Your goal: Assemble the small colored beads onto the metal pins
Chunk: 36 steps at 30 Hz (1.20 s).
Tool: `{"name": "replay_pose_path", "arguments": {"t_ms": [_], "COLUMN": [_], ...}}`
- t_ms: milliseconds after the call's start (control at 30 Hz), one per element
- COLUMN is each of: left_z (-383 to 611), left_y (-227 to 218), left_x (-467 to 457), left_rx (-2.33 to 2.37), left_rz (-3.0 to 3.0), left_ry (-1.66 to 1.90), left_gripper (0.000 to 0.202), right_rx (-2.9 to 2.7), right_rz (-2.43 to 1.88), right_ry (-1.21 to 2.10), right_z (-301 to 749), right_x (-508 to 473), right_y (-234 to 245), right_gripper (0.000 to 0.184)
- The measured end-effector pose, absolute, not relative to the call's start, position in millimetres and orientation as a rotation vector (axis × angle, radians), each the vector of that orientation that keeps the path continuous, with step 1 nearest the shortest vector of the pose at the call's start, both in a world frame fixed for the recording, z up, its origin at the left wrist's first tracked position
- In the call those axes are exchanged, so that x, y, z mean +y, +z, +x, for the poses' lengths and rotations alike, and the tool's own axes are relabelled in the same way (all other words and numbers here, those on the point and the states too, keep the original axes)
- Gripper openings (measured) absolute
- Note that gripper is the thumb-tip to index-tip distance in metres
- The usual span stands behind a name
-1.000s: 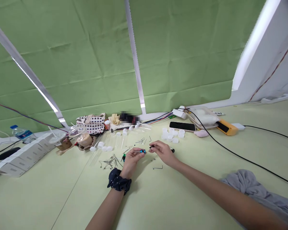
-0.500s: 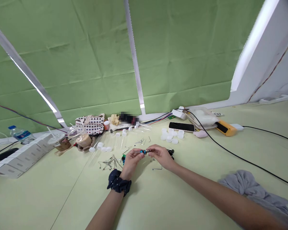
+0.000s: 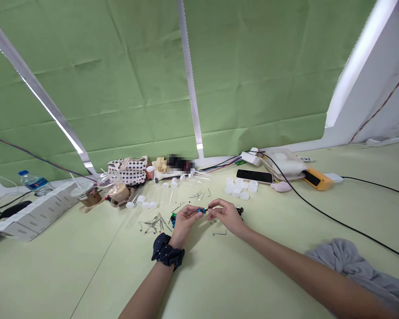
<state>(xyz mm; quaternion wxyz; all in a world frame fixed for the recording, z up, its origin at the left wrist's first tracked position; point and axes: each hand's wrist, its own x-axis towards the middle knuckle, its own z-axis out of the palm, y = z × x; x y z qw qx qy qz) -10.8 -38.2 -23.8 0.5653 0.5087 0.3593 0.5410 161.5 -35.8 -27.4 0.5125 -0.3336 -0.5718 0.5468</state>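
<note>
My left hand (image 3: 185, 221) is closed in a pinch on a small blue piece (image 3: 201, 210) that has a thin metal rod and a dark end. The fingertips of my right hand (image 3: 228, 216) are closed at that dark end, just right of the blue piece. Small blue and green parts (image 3: 173, 220) lie beside my left hand. Several black parts (image 3: 240, 212) show partly behind my right hand. Below the hands rests an L-shaped metal piece (image 3: 219, 233). A pile of bent metal pieces (image 3: 155, 223) is to the left, and thinner ones (image 3: 196, 195) lie beyond.
White caps (image 3: 236, 191) and a phone (image 3: 254, 176) lie at the back right, near a yellow device (image 3: 317, 178) and a black cable (image 3: 306, 206). Clear tubes (image 3: 133, 217), drink cups (image 3: 86, 195) and white boxes (image 3: 36, 212) stand left. Grey cloth (image 3: 346, 261) lies right.
The camera view has shifted slightly, so the scene sits a little farther right. My right fingertips are slightly farther from the blue piece. My left hand keeps its pinch.
</note>
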Motion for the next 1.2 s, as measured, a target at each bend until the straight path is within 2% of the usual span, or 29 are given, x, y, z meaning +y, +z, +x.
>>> {"name": "replay_pose_path", "arguments": {"t_ms": [167, 433, 633, 767, 867, 1000, 1200], "left_z": [-11.8, -10.1, -9.3, -11.1, -11.2, -10.0, -8.1], "left_y": [-25.6, -23.8, -21.4, -21.7, -22.4, -21.9, -21.4], "left_x": [-37.0, -38.9, -40.5, -39.7, -39.5, -41.0, -42.2], "left_rx": [0.856, 0.850, 0.853, 0.862, 0.850, 0.828, 0.807], "left_rz": [1.209, 1.208, 1.227, 1.230, 1.247, 1.297, 1.347], "left_ry": [1.273, 1.287, 1.289, 1.292, 1.283, 1.247, 1.229], "left_gripper": [0.019, 0.020, 0.020, 0.019, 0.019, 0.019, 0.018], "right_rx": [-1.334, -1.366, -1.354, -1.340, -1.367, -1.376, -1.211], "right_rz": [-0.792, -0.832, -0.839, -0.807, -0.893, -1.029, -0.917], "right_ry": [1.383, 1.323, 1.383, 1.420, 1.471, 1.505, 1.455], "right_z": [160.7, 161.9, 161.1, 161.5, 162.5, 161.7, 160.6], "right_x": [-35.2, -35.9, -35.8, -35.1, -34.7, -33.0, -33.8], "right_y": [-30.7, -28.9, -28.8, -30.8, -31.0, -32.3, -29.3], "right_gripper": [0.034, 0.033, 0.032, 0.041, 0.038, 0.051, 0.037]}}
